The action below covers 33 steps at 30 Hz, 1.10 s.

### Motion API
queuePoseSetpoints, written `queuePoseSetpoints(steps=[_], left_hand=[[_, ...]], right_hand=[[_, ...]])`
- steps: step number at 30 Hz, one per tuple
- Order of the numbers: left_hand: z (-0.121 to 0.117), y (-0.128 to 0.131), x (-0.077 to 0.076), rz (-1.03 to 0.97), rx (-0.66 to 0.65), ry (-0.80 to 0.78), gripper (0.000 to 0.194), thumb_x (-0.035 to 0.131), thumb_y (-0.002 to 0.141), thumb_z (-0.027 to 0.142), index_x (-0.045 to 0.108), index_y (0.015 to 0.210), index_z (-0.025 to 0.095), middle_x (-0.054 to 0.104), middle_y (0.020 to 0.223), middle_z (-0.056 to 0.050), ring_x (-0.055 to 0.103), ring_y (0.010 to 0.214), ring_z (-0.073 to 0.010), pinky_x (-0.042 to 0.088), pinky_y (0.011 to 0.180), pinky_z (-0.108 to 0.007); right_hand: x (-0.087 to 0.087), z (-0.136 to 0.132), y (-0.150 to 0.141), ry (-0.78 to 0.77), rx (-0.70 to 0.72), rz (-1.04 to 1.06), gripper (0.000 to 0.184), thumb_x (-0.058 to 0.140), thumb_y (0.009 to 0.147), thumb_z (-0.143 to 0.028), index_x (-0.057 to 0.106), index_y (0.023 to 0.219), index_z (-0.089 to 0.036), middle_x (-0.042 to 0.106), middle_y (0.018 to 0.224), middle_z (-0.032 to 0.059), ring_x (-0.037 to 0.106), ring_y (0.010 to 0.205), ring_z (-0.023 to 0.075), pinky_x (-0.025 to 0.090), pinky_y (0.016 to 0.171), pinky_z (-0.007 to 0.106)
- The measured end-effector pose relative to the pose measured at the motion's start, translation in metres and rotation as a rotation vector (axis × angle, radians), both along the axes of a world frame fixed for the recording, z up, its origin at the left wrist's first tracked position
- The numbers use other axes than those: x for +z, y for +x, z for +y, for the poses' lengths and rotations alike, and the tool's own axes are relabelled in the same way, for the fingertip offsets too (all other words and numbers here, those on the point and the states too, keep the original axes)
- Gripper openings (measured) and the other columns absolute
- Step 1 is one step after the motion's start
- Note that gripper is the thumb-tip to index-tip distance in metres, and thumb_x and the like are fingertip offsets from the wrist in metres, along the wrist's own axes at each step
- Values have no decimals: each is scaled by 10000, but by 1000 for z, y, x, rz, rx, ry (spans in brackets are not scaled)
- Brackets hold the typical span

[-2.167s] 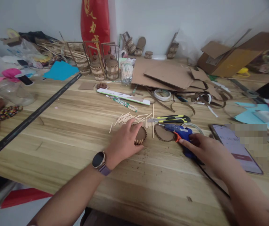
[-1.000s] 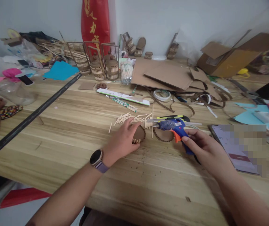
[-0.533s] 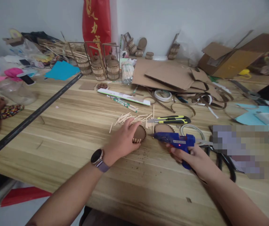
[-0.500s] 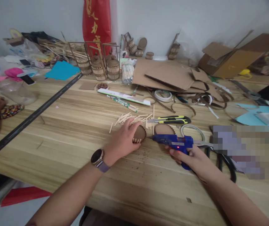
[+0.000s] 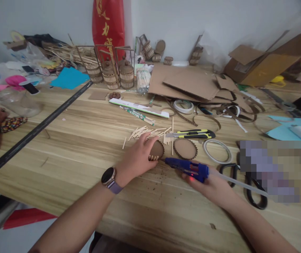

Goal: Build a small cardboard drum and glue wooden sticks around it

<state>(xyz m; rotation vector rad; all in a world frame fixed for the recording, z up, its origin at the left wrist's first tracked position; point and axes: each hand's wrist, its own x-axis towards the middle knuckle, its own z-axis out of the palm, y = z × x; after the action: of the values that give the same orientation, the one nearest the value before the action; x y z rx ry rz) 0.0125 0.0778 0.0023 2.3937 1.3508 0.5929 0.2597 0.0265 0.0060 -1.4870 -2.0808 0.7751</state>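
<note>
A round brown corrugated-cardboard disc (image 5: 157,150) lies flat at the centre of the frame, short pale wooden sticks standing along its near edge. A blue plastic hot-glue gun (image 5: 186,167) lies nearly level just right of it, its nozzle pointing left at the disc's lower right edge, a red light glowing underneath.

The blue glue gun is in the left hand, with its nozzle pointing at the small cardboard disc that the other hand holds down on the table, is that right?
Not quite: the head view shows the blue glue gun in the right hand. Its nozzle points at the small cardboard disc, which the left hand holds down on the table.
</note>
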Motion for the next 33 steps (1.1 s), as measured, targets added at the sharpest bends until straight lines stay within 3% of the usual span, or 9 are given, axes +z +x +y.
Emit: queuePoseSetpoints(steps=[8,33], left_hand=[[-1,0,2,6,5,12,745,744,724,179,395,1381,213,389,1452,-153,444,1340,-321,425,1091,-486],[0,0,1,18,5,12,740,727,727,191,386,1383,221,401,1442,-145,444,1335,-315,439,1074,-479]], right_hand=[[-3,-2,-1,73,58,-37,207,520,832,-322,694,832,-211,753,790,46,707,688,196,541,593,251],[-3,-1,-6,99,40,-43,217,509,828,-333,684,825,-204,744,770,48,705,676,188,531,597,247]])
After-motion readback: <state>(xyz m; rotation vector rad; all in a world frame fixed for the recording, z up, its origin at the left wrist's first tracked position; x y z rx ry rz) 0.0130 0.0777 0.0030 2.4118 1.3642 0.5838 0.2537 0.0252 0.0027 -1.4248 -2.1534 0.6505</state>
